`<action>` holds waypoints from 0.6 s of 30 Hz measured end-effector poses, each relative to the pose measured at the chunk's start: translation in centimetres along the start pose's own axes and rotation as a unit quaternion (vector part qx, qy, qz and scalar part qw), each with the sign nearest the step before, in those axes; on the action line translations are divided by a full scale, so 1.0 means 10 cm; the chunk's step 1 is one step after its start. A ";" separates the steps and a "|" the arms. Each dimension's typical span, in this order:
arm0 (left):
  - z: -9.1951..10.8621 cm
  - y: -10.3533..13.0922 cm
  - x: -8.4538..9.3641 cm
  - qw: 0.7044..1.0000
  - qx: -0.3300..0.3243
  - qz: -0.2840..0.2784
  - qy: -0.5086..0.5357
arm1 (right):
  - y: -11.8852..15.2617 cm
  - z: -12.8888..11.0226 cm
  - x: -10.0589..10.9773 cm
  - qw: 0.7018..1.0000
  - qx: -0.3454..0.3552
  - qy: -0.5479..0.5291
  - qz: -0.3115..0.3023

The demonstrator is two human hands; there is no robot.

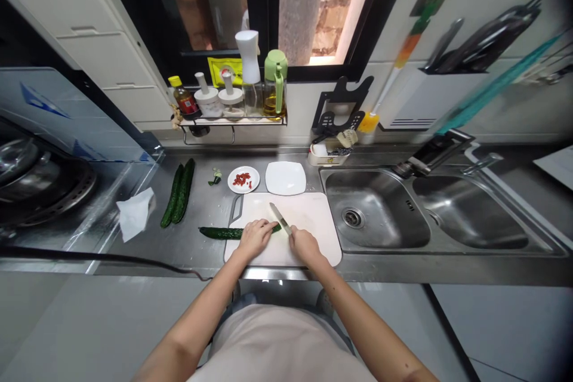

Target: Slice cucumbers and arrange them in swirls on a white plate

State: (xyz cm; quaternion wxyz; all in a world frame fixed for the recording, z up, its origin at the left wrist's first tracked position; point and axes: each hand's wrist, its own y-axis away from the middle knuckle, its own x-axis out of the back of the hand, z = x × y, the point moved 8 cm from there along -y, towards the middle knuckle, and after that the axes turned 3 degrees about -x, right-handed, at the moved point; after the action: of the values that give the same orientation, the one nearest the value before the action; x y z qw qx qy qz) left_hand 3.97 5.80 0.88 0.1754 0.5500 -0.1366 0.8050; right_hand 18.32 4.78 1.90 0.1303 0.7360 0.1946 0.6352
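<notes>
Cucumber (pixel 221 233) under the left hand (pixel 255 237), knife (pixel 280 217) in the right hand (pixel 304 246).
It overhangs the cutting board (pixel 317 221) at 1 end; left fingers curl over it, right fingers close round the knife. Probably light, firm, slick and apt to roll: best pinned from above, fingertips tucked back.

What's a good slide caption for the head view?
Left hand steadying a cucumber, right hand holding a knife, over a pale cutting board beside the sink.
</notes>
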 end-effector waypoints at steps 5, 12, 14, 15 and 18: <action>0.00 0.01 0.07 1.000 0.005 0.015 -0.003 | 0.11 0.13 0.08 0.999 -0.013 0.040 0.028; -0.11 0.05 0.13 0.999 0.031 0.040 0.004 | 0.20 0.33 0.23 0.991 -0.024 0.054 0.124; -0.16 0.08 0.15 0.998 0.039 0.056 0.015 | 0.22 0.36 0.25 0.987 -0.020 0.053 0.153; -0.19 0.10 0.17 0.996 0.046 0.067 0.025 | 0.23 0.37 0.26 0.984 -0.018 0.055 0.170; -0.32 0.15 0.24 0.987 0.080 0.119 0.075 | 0.26 0.38 0.29 0.973 -0.009 0.064 0.221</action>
State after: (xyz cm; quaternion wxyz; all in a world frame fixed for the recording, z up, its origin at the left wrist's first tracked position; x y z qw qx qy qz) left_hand -0.16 6.10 1.91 0.0431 0.4799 -0.1224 0.8677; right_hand 22.74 3.97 5.02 -0.0196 0.7177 0.0295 0.6955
